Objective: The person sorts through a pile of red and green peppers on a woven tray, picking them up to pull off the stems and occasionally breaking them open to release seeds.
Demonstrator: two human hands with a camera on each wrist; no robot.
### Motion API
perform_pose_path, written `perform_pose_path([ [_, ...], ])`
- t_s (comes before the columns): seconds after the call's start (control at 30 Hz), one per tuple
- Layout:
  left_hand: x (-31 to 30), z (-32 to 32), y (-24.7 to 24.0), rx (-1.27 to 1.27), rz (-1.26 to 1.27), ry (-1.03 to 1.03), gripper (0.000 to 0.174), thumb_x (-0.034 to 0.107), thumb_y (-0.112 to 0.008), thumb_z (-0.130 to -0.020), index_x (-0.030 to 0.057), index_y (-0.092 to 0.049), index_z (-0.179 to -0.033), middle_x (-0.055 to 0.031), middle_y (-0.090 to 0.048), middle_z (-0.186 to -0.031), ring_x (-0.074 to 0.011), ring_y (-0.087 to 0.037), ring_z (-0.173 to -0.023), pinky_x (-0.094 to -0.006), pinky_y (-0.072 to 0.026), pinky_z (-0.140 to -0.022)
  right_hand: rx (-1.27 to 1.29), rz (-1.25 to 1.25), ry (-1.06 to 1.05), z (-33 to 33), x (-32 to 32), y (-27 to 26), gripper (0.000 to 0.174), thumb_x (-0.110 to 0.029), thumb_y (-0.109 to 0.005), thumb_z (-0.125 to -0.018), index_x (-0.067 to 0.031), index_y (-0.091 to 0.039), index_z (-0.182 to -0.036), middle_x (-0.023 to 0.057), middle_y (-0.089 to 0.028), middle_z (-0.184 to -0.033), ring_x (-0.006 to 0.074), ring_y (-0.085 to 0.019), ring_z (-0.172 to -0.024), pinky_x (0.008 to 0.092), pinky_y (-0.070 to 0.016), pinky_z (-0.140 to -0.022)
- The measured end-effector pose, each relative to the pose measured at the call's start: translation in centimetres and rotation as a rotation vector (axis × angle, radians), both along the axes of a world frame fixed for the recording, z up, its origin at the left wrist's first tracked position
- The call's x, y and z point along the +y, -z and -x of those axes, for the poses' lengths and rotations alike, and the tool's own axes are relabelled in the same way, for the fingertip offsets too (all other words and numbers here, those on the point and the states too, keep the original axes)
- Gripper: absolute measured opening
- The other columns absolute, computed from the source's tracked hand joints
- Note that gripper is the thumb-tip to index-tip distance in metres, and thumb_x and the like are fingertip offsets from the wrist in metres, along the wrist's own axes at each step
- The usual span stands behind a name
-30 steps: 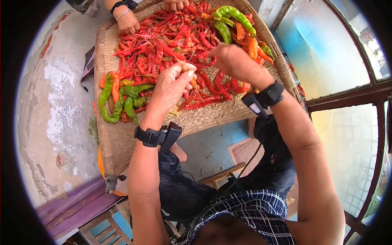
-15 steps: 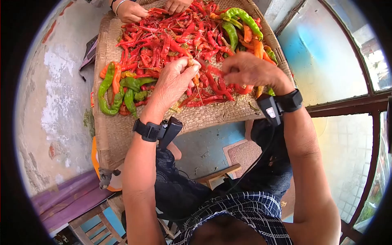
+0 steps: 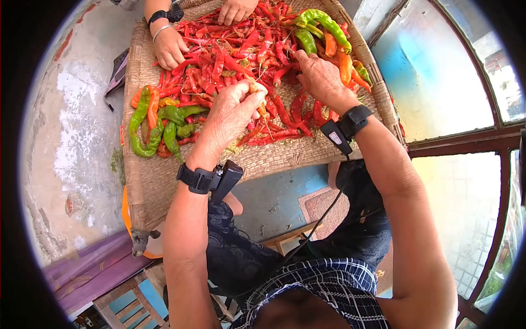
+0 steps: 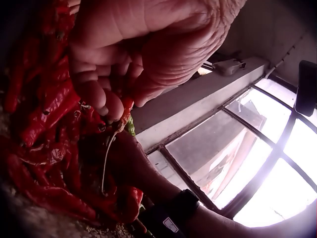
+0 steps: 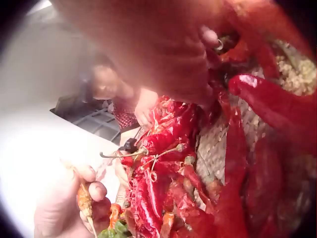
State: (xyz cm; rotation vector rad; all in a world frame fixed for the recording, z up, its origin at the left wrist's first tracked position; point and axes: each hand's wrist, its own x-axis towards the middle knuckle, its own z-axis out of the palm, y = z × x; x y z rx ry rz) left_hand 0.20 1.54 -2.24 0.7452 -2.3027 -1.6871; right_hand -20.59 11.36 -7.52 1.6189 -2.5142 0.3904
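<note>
In the head view, my left hand [image 3: 233,112] pinches a shrivelled orange-yellow chili pepper [image 5: 84,201] between thumb and fingers, its thin stem hanging down in the left wrist view. My right hand [image 3: 323,79] reaches down onto the pile of red chili peppers [image 3: 203,77], beside the green and orange peppers on the right. Its fingertips are mostly hidden among the peppers, and I cannot tell whether they grip one. Wrinkled red peppers with stems lie close around both hands.
A woven tray [image 3: 274,159] bears the peppers. Green peppers [image 3: 171,123] lie at its left, and a long green pepper [image 3: 323,22] at the far right. Another person's hands [image 3: 170,46] touch the pile at the far side. A glass window [image 3: 438,71] stands at the right.
My right hand has moved left and forward onto the pile; half a second ago a blurred red pepper showed at its fingers. My left hand keeps its pinch. The other person's braceleted hand has shifted nearer.
</note>
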Motion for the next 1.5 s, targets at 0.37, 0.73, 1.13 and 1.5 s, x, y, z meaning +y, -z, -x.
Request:
perform_pose_path([
  [0.37, 0.4, 0.0, 0.0, 0.027, 0.021, -0.001, 0.022, 0.022, -0.055, -0.092, 0.0026, -0.062, -0.1, 0.0025, -0.056, -0.075, -0.0039, -0.052, -0.061, -0.0188, -0.0432, -0.055, -0.697, -0.092, -0.39, -1.5, 3.2, -5.5, 0.026, -0.012, -0.067, -0.073, -0.0015, -0.064, -0.097, 0.0129, -0.065, -0.079, 0.025, -0.065, -0.076, 0.0337, -0.0509, -0.069],
  [0.73, 0.3, 0.1, 0.3, 0.005, 0.051, 0.03, 0.023, 0.023, -0.053, -0.092, 0.0028, -0.062, -0.1, 0.0006, -0.058, -0.077, -0.0059, -0.054, -0.061, -0.0208, -0.0444, -0.057, -0.364, 0.461, -0.256, 1.1, -0.7, -2.9, 0.062, -0.021, -0.068, -0.081, -0.0019, -0.04, -0.133, 0.0204, -0.058, -0.109, 0.0236, -0.062, -0.085, 0.0332, -0.0514, -0.073],
  [1.13, 0.4, -0.2, 0.6, -0.002, 0.055, 0.087, 0.023, 0.025, -0.053, -0.091, 0.0046, -0.061, -0.1, 0.0009, -0.058, -0.079, -0.0066, -0.054, -0.063, -0.0211, -0.0448, -0.059, -0.024, -0.044, -0.279, -3.2, 0.3, -1.5, 0.056, -0.01, -0.063, -0.07, -0.0133, -0.049, -0.124, 0.0207, -0.06, -0.089, 0.0371, -0.063, -0.078, 0.0444, -0.0511, -0.066],
  [1.5, 0.4, -0.1, 0.5, 0.04, 0.085, 0.04, 0.024, 0.024, -0.052, -0.092, 0.0027, -0.061, -0.1, 0.0006, -0.057, -0.075, -0.0069, -0.054, -0.063, -0.0218, -0.0457, -0.058, -0.649, 0.358, -0.298, 0.9, -0.3, -6.1, 0.047, -0.007, -0.067, -0.075, -0.002, -0.053, -0.12, 0.0136, -0.066, -0.094, 0.0173, -0.063, -0.075, 0.0297, -0.0514, -0.069],
])
